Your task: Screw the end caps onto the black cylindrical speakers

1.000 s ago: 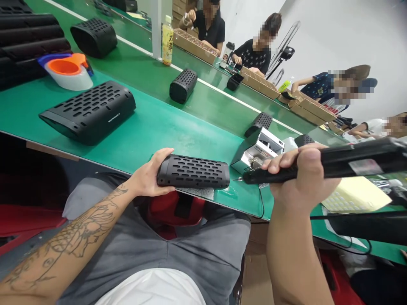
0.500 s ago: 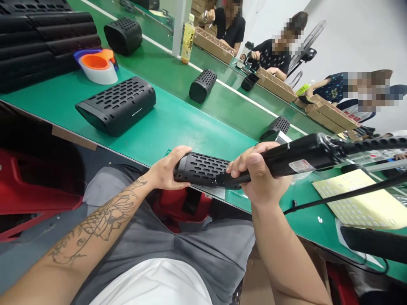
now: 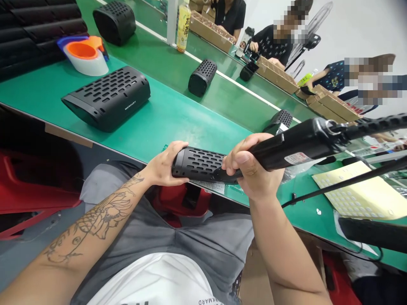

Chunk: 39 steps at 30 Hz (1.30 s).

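My left hand is closed around the left end of a black perforated housing at the table's near edge. My right hand grips a black electric screwdriver, held slanted with its tip end toward the housing's right part. The tip itself is hidden behind my fingers, so contact with a screw cannot be made out. A coiled cord runs off from the screwdriver's rear. Up and to the left, a similar housing with "MERKURY" lettering lies on the green table.
Tape rolls in a white-and-orange holder stand by stacked black housings. More housings sit on the green belt beyond, near a yellow bottle. A yellow sticker sheet and a thin black rod are at right. Co-workers sit across.
The view has shifted slightly, so the table things appear a little higher and farther left. Both hands keep their hold on the housing and the screwdriver.
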Each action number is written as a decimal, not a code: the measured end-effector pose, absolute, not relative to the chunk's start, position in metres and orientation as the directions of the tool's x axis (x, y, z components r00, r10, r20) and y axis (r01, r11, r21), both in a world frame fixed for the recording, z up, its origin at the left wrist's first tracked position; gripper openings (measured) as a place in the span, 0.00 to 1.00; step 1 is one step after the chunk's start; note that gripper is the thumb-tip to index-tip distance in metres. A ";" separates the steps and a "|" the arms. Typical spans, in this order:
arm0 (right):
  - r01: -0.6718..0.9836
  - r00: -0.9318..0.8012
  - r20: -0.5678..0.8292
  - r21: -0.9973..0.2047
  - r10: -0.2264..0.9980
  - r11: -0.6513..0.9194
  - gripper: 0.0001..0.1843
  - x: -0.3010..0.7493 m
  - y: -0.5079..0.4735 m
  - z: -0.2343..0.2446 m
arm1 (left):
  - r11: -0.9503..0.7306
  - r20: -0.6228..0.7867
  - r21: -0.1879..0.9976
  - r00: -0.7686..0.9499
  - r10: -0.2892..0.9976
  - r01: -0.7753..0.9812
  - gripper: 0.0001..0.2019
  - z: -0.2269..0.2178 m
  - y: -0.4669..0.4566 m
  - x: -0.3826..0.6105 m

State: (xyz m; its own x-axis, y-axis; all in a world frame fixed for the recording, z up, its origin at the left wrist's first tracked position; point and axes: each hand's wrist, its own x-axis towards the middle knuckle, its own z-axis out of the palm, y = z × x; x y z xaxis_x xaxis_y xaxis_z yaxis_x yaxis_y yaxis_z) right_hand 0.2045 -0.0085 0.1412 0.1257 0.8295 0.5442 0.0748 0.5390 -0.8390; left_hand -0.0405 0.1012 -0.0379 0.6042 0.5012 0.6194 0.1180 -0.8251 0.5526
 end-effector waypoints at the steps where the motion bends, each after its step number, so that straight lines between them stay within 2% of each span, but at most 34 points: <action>1: 0.071 0.101 0.542 -0.840 0.834 0.537 0.17 0.205 -0.008 0.140 | -0.823 0.620 0.556 0.603 0.502 0.114 0.63 -0.037 0.101 -0.041; 5: 0.064 0.012 0.524 -0.850 0.852 0.522 0.19 0.209 -0.005 0.136 | -0.818 0.627 0.566 0.591 0.507 0.102 0.62 -0.037 0.102 -0.042; 14: 0.119 0.033 0.472 -0.877 0.881 0.465 0.29 0.209 -0.005 0.135 | -0.818 0.634 0.567 0.585 0.506 0.094 0.61 -0.038 0.104 -0.043; 20: 0.106 0.016 0.489 -0.868 0.872 0.485 0.27 0.207 -0.008 0.140 | -0.821 0.598 0.558 0.628 0.498 0.120 0.58 -0.032 0.105 -0.046; 26: 0.161 0.044 0.472 -0.873 0.880 0.460 0.35 0.207 -0.007 0.139 | -0.806 0.566 0.578 0.647 0.510 0.130 0.57 -0.028 0.109 -0.048; 32: 0.176 -0.015 0.474 -0.865 0.880 0.469 0.34 0.210 -0.003 0.138 | -0.808 0.559 0.568 0.648 0.518 0.156 0.59 -0.031 0.112 -0.046; 39: 0.185 -0.087 0.438 -0.876 0.895 0.446 0.39 0.213 0.002 0.134 | -0.795 0.540 0.585 0.654 0.529 0.160 0.60 -0.033 0.115 -0.046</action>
